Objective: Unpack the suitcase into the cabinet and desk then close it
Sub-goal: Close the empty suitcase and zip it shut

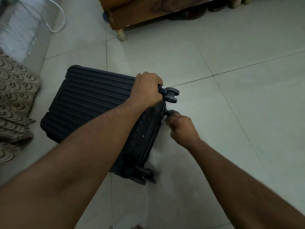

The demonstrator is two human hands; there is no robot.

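Here the person's two bare forearms reach down from the bottom of the view to a dark ribbed suitcase [92, 104] lying flat on the tiled floor [231, 113], wheels toward the right. The right hand [183, 129] is curled in a closed pinch at the shell's seam just beside a wheel; whether it has the zipper pull cannot be told. The left hand [148, 90] has its grip clamped over the far wheel-end corner. The shell looks shut. Whether unpacking is finished or not yet begun cannot be judged: no contents show. Beyond stands a wooden cabinet [140, 15] on small feet.
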